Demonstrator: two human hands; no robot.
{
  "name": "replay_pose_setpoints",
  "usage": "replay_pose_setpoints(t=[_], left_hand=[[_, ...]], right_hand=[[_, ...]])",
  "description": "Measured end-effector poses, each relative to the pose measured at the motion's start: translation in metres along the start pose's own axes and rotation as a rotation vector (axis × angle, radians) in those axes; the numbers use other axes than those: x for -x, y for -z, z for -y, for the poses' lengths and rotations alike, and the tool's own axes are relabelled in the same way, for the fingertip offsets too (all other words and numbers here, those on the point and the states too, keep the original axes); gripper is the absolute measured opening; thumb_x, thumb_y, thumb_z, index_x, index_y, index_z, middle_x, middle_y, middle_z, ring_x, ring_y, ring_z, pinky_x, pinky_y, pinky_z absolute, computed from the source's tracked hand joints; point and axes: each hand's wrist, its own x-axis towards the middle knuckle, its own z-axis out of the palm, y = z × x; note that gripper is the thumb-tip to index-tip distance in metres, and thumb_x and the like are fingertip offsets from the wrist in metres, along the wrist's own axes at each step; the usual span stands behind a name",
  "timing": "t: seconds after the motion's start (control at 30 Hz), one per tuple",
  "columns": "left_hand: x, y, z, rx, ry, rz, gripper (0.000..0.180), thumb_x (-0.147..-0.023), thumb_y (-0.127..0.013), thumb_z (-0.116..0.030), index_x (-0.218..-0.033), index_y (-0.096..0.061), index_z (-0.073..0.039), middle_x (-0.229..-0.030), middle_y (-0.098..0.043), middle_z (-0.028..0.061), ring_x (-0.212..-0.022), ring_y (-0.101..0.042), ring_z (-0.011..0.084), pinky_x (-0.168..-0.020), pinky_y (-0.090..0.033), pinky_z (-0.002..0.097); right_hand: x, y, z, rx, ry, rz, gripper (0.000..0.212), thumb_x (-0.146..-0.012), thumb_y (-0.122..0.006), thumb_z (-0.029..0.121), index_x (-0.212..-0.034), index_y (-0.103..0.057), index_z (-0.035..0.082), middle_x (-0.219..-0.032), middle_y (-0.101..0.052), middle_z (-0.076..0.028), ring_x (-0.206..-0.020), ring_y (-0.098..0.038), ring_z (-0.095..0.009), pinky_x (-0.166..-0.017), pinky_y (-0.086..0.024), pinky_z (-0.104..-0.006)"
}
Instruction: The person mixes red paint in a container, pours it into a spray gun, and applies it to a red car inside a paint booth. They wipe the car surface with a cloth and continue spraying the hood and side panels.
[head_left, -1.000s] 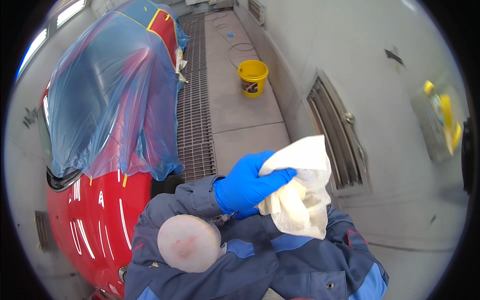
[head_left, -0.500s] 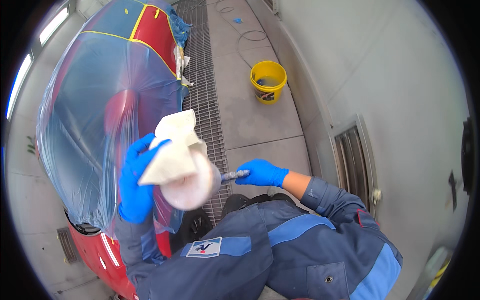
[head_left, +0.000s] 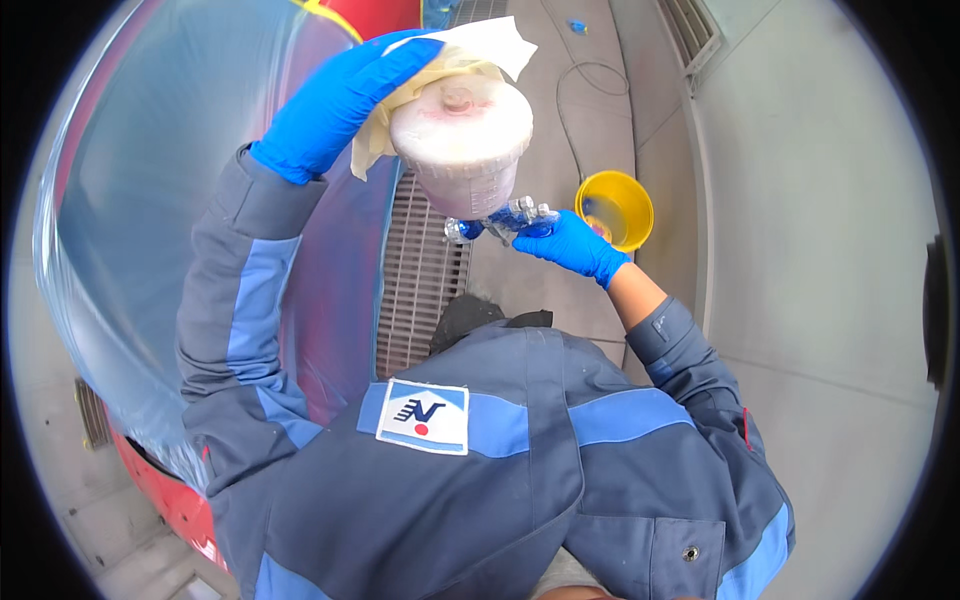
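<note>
My right hand (head_left: 580, 250), in a blue glove, is closed round the handle of a spray gun (head_left: 510, 218) with a blue and silver body. On top of the gun sits a translucent white paint cup (head_left: 462, 140) with a pinkish tint and a knobbed lid. A pale yellow wiping cloth (head_left: 485, 48) is bunched in my left hand (head_left: 330, 115), also gloved in blue. That hand presses the cloth against the far left side of the cup, where its fingertips are partly hidden.
At left stands a red car covered in blue-tinted plastic film (head_left: 180, 200) with yellow tape. A floor grating (head_left: 410, 290) runs beside it. Beyond my right hand is a yellow bucket (head_left: 640, 210), with a thin hose (head_left: 565, 110) near it. A grey wall (head_left: 820, 250) rises at right.
Both hands have moved up and farther out with the spray gun. The cup now shows its side and lid clearly, and the cloth has shifted to its far side. My view has turned too.
</note>
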Motion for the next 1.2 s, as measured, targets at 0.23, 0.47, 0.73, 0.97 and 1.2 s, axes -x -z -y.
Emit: replay_pose_setpoints(t=[0.23, 0.47, 0.73, 0.97, 1.2], left_hand=[[-0.152, -0.007, 0.030, -0.937, -0.340, 0.290, 0.109, -0.064, -0.086, -0.040, -0.151, -0.027, -0.010, -0.143, -0.041, 0.0214, -0.134, -0.040, 0.0386, -0.109, -0.035, 0.0450], [-0.232, -0.041, 0.171, -0.968, -0.035, 0.212, 0.096, -0.060, -0.078, -0.020, -0.146, -0.036, -0.006, -0.126, -0.047, 0.0283, -0.115, -0.048, 0.0465, -0.098, -0.043, 0.0504], [-0.319, -0.056, 0.385, -1.026, 0.470, 0.019, 0.104, -0.058, -0.079, -0.019, -0.148, -0.029, -0.007, -0.124, -0.046, 0.0302, -0.110, -0.050, 0.0477, -0.094, -0.042, 0.0510], [-0.325, -0.081, 0.523, -1.018, 0.815, 0.015, 0.112, -0.056, -0.081, -0.020, -0.151, -0.023, -0.011, -0.133, -0.037, 0.0282, -0.121, -0.043, 0.0463, -0.100, -0.039, 0.0494], [-0.304, -0.115, 0.618, -0.875, 0.969, 0.104, 0.113, -0.057, -0.083, -0.025, -0.151, -0.022, -0.011, -0.134, -0.033, 0.0237, -0.123, -0.041, 0.0441, -0.102, -0.038, 0.0493]], right_hand=[[-0.110, 0.094, -0.017, 0.169, -0.063, -0.215, 0.043, -0.086, -0.068, 0.038, -0.114, -0.066, 0.005, -0.103, -0.070, -0.018, -0.097, -0.067, -0.031, -0.083, -0.052, -0.0366], [-0.249, 0.135, -0.170, 0.321, 0.065, -0.031, 0.060, -0.078, -0.072, 0.044, -0.126, -0.058, 0.010, -0.106, -0.068, -0.017, -0.097, -0.064, -0.036, -0.084, -0.051, -0.0453], [-0.367, 0.224, -0.450, 0.169, -0.688, -0.065, 0.034, -0.084, -0.060, 0.027, -0.110, -0.066, 0.007, -0.113, -0.065, -0.020, -0.107, -0.061, -0.038, -0.092, -0.049, -0.0460], [-0.434, 0.250, -0.683, 0.327, -1.126, -0.124, 0.027, -0.089, -0.055, 0.017, -0.112, -0.068, 0.011, -0.115, -0.065, -0.018, -0.106, -0.064, -0.034, -0.089, -0.052, -0.0444], [-0.488, 0.194, -0.801, 0.578, -1.166, -0.063, 0.031, -0.088, -0.055, 0.017, -0.116, -0.066, 0.019, -0.121, -0.060, -0.014, -0.115, -0.058, -0.033, -0.094, -0.050, -0.0441]])
